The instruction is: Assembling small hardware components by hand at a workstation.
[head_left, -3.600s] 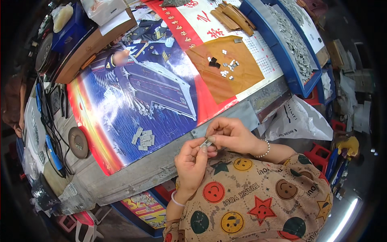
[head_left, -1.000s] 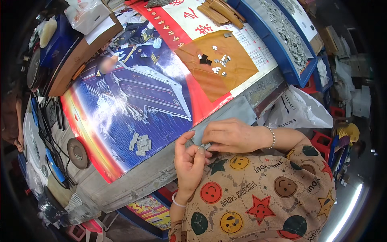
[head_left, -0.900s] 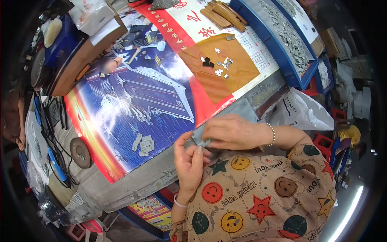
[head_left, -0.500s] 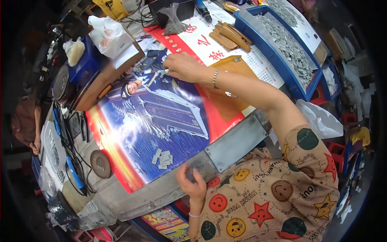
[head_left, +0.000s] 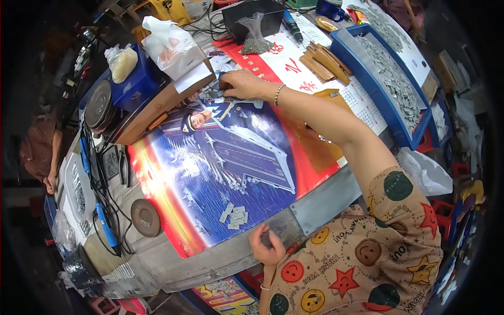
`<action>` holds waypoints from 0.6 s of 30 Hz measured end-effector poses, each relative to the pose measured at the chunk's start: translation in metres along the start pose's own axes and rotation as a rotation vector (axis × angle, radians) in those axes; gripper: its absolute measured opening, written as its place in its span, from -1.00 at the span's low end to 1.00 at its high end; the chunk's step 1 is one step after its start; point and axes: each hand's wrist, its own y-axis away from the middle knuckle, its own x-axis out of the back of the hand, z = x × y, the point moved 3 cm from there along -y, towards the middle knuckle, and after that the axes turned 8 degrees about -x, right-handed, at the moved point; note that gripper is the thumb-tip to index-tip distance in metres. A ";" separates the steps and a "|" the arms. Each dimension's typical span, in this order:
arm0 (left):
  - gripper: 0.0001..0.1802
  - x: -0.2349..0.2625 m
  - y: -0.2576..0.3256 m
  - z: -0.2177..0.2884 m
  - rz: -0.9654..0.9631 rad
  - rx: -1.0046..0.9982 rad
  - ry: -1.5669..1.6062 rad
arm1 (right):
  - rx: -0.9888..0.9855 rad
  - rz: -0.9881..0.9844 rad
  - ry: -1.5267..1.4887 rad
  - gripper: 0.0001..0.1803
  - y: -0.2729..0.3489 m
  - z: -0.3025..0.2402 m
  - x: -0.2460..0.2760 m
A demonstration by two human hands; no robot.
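- Right hand is reaching far across the counter, arm fully stretched, beaded bracelet sitting on the wrist.
- Fingers of that hand are lying curled together, pressing down on small grey metal parts at the far edge of the big blue poster; I'm not seeing clearly whether they are pinching a part, so I cannot tell.
- Those parts are lying just beside the brown wooden box, in front of the white tissue pack.
- Left hand is resting at the near metal edge of the counter, fingers curled in loosely; whether anything is inside them is hidden from me.
- Small stack of flat grey metal pieces is lying on the poster, near the left hand but not touching it.
- Blue tray full of grey metal parts is sitting to the right, well apart from both hands.
- Strips of tan wood are lying on the red-and-white calendar sheet, between the right forearm and the tray.
- Dark round disc and a blue-handled tool are lying at the left side of the counter.
- Clear bag of grey bits is leaning against a black box at the far side.
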 end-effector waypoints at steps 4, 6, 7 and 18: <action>-0.63 0.000 -0.001 0.001 0.006 -0.002 0.029 | 0.032 0.037 -0.066 -0.69 0.000 -0.002 0.004; -0.63 0.000 0.001 0.000 0.026 0.007 0.038 | 0.020 0.045 -0.062 -0.70 0.000 -0.003 0.005; -0.63 -0.001 0.001 -0.002 0.028 0.002 0.048 | 0.005 0.055 -0.057 -0.70 0.000 -0.002 0.006; -0.64 0.000 0.000 -0.003 0.007 -0.014 0.068 | 0.014 0.094 -0.034 -0.73 -0.004 -0.002 0.002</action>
